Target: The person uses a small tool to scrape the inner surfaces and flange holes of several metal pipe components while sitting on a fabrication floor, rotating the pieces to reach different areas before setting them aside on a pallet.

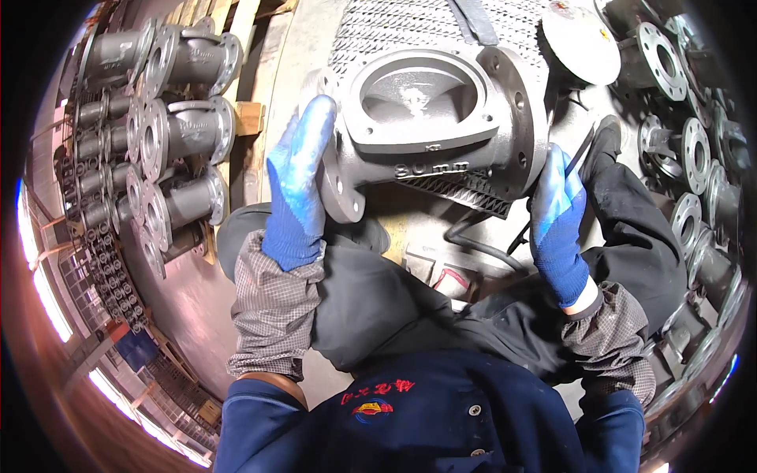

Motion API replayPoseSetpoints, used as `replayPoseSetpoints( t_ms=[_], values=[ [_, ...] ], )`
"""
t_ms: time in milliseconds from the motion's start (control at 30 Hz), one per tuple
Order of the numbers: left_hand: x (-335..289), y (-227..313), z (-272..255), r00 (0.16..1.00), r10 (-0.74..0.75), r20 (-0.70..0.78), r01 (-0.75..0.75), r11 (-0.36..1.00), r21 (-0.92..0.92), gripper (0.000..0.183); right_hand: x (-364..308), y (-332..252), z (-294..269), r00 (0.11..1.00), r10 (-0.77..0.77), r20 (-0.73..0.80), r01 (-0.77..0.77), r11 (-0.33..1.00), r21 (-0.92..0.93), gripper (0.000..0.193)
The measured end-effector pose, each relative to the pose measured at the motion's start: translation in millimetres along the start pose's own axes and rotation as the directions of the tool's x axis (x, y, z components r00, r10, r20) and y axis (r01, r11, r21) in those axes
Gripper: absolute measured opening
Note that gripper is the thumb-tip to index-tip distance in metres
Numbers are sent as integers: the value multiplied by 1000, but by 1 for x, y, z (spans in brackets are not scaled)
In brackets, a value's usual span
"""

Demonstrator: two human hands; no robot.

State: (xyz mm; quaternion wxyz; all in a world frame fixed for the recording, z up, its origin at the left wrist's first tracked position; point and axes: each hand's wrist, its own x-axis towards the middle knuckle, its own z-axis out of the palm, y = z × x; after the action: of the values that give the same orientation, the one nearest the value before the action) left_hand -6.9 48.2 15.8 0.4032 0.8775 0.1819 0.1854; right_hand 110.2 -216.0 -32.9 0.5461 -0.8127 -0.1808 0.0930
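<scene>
A grey cast-iron valve body (pixel 426 146) with a round flange at each end and a wide oval opening on top lies in front of me, over a perforated metal surface. My left hand (pixel 301 185), in a blue coated glove, presses against its left flange with the fingers pointing up along the rim. On the other side, my right hand (pixel 558 217), gloved alike, has its fingers at the edge of the right flange. The body sits between both hands. Part of the right fingers' contact is hard to see. A thin black strip shows beside the right fingers.
Similar flanged castings (pixel 189 130) are stacked on the left, with more castings (pixel 694 154) on the right. A round pale disc-topped stool or stand (pixel 579 43) is at the far right. A black hose (pixel 485 248) runs below the body. Wooden planks (pixel 272 87) lie at the far left.
</scene>
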Motion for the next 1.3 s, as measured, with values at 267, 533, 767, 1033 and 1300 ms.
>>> replayPoseSetpoints(
  t_ms=[267, 533, 767, 1033, 1300],
  values=[
    [-13, 61, -29, 967, -251, -53, 216, 907, -362, 60, -52, -14, 23, 809, 469, 353, -586, 691, 424, 30],
    [-11, 83, -20, 996, -71, 50, 78, 985, -155, 69, -76, 2, 23, 726, 543, 421, -684, 629, 369, 25],
    [-2, 86, -14, 983, 74, 166, -52, 989, -138, 68, -67, -5, 25, 612, 650, 450, -777, 388, 496, 30],
    [-2, 80, -26, 970, -34, 243, 48, 997, -52, 71, -54, -14, 25, 653, 614, 444, -755, 474, 454, 24],
    [-9, 66, -32, 985, 11, 175, 7, 995, -102, 68, -46, -24, 17, 792, 450, 414, -593, 729, 342, 22]
  ],
)
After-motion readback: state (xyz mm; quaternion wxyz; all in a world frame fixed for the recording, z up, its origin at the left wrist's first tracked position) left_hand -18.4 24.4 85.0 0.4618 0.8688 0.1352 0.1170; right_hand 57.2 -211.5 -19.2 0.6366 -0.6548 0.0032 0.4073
